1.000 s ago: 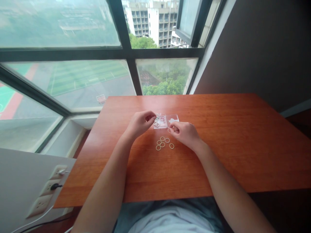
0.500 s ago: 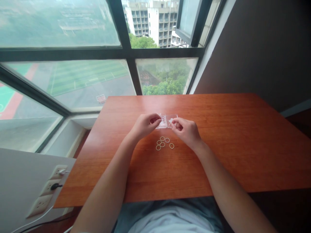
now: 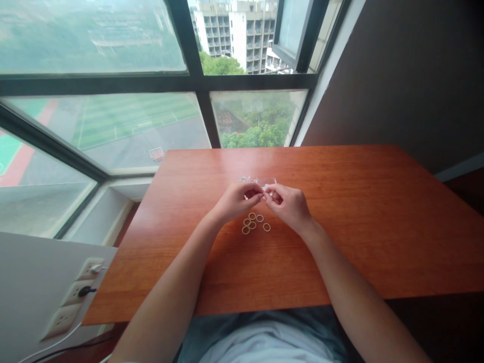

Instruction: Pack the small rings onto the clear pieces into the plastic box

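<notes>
My left hand (image 3: 242, 199) is closed in a pinch, its fingertips meeting those of my right hand above the table. What the left fingers pinch is too small to make out. My right hand (image 3: 288, 202) is also closed, thumb against forefinger, on a small pale ring that is mostly hidden by the fingers. Behind both hands lies an open clear plastic box (image 3: 270, 180), largely covered by them. A few rings (image 3: 242, 179) show at its left side. Nearer to me, several thin, pale yellowish rings (image 3: 252, 225) lie loose on the table, some touching.
The brown wooden table (image 3: 363, 217) reaches to the window frame (image 3: 151, 83) at the back. A dark wall (image 3: 397, 75) stands at the right. Sockets (image 3: 78, 288) with plugged-in cables are on the low wall at the left.
My left hand has moved right, from over the box's left half to meet my right fingertips. My right hand has barely moved. The loose rings lie as before.
</notes>
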Tool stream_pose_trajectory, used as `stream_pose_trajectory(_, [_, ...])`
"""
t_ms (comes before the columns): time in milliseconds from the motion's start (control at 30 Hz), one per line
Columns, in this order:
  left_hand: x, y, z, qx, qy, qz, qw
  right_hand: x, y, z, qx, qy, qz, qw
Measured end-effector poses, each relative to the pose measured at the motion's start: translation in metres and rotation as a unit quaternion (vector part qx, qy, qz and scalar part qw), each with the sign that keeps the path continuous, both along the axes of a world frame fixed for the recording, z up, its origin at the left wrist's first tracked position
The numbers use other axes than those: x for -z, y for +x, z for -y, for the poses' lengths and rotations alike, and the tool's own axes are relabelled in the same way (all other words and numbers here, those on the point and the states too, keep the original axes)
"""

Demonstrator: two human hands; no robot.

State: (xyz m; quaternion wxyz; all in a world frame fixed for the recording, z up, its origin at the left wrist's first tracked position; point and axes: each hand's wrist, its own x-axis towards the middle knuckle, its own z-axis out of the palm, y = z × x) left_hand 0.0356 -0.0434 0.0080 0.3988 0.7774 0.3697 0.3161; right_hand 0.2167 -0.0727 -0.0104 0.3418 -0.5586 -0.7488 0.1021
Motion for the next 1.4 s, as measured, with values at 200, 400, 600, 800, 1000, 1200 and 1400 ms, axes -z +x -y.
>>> stream_pose_trajectory(200, [0.003,-0.008,-0.005,-0.031,0.033,-0.013,0.999,0.0,0.001,-0.001,0.004,0.001,0.01,1.0])
stream_pose_trajectory(400, [0.005,-0.029,-0.017,-0.105,0.077,-0.048,0.99,0.0,0.001,-0.001,0.007,-0.007,0.016,1.0])
stream_pose_trajectory(600, [0.004,-0.043,-0.023,-0.146,0.098,-0.071,0.982,0.002,0.001,-0.001,0.002,0.0,0.023,1.0])
stream_pose_trajectory(800, [0.005,-0.044,-0.023,-0.142,0.111,-0.088,0.98,0.003,0.001,-0.001,0.001,-0.009,0.026,1.0])
stream_pose_trajectory(1000, [0.007,-0.045,-0.024,-0.141,0.112,-0.096,0.979,0.001,0.001,-0.001,-0.008,-0.009,0.025,1.0])
stream_pose_trajectory(1200, [0.006,-0.045,-0.024,-0.145,0.114,-0.102,0.977,0.001,0.001,-0.001,-0.012,-0.002,0.019,1.0])
stream_pose_trajectory(1400, [0.006,-0.044,-0.024,-0.145,0.118,-0.104,0.977,0.003,0.002,-0.001,-0.021,0.0,0.021,1.0])
